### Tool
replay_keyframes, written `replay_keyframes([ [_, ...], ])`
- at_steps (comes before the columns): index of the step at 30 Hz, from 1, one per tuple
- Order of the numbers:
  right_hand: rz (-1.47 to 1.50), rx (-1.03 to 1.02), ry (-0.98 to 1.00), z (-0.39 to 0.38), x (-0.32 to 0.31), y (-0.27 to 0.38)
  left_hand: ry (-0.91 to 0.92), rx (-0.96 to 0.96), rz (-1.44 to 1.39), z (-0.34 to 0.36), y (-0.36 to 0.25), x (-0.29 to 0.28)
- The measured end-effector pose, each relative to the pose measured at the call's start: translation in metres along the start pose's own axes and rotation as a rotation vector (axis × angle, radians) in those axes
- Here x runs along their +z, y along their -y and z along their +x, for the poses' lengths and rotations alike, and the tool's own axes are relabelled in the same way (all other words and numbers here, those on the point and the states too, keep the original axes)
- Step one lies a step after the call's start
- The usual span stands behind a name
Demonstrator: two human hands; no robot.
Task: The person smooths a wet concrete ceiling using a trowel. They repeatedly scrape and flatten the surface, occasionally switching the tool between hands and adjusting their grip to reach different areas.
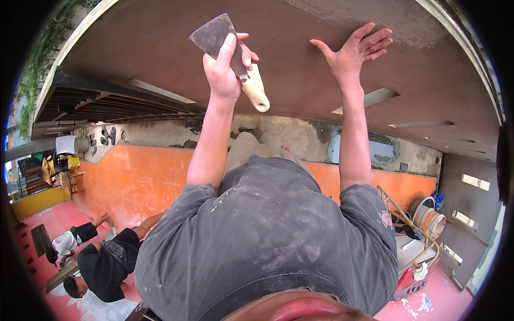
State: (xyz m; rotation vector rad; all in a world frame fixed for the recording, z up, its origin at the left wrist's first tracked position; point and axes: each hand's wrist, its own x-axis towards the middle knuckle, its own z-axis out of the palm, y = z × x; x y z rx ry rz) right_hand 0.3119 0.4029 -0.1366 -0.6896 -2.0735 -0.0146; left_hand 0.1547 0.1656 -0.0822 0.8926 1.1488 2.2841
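My left hand (225, 72) is raised before a brown wall (289, 53). It grips a scraper (215, 36) with a wide dark metal blade, thumb lying along the metal. The pale wooden handle (256, 93) sticks out below the fingers, tilted down to the right. Apart from it, my right hand (356, 52) reaches to the wall with fingers spread and nothing in it. Beside those fingers the wall carries a greyer, rougher patch (396, 21). Whether the palm presses on the surface, I cannot tell.
Slot openings (375, 99) cut through the wall. Below run a stained concrete strip (305, 131) and an orange tiled floor (144, 166). A bucket (430, 222) and a cane-framed chair (409, 230) stand at right. Two people (110, 265) are at lower left; sandals (108, 135) lie farther off.
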Motion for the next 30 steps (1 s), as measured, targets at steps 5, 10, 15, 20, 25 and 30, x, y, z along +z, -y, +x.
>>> replay_keyframes([
  [5,0.042,0.012,0.023,0.001,0.000,0.001,-0.048,0.044,0.037,0.008,0.007,0.003],
  [10,0.000,-0.004,-0.010,-0.002,0.006,-0.008,-0.090,0.011,0.063,-0.003,0.009,0.001],
  [15,0.003,-0.010,-0.024,-0.002,0.007,-0.006,-0.128,0.006,0.061,-0.007,0.011,-0.003],
  [20,-0.003,-0.031,-0.047,-0.008,0.011,-0.007,-0.143,0.019,0.047,-0.007,0.008,0.005],
  [25,-0.021,-0.046,-0.051,-0.008,0.011,-0.010,-0.104,0.023,0.020,0.001,0.014,0.015],
  [30,-0.068,-0.007,-0.053,-0.006,0.009,-0.006,-0.095,0.016,0.077,0.007,0.023,0.022],
])
